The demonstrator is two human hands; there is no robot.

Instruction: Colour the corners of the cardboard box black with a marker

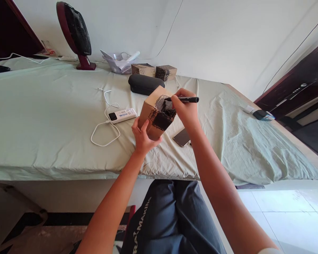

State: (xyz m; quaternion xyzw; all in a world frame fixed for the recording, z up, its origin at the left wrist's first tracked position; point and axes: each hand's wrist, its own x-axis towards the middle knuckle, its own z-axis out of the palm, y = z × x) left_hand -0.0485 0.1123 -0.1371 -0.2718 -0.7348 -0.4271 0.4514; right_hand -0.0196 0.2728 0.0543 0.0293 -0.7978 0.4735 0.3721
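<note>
My left hand [145, 137] grips a small brown cardboard box [155, 97] from its lower left side and holds it tilted above the cloth. Black scribbles and a solid black patch cover parts of two of its faces. In my right hand [186, 109] is a black marker pen [189, 100], pinched between thumb and fingers. Its tip points left and meets the scribbled upper face of the box. Behind my right forearm, a smartphone [182, 137] lies partly hidden on the cloth.
A black oblong case [145, 84] lies behind the box, with two scribbled cardboard boxes [166, 72] farther back. A white power bank [123, 115] with a looped white cable [105, 145] lies left. A plastic basket [118, 65] and a fan [76, 31] stand near the wall.
</note>
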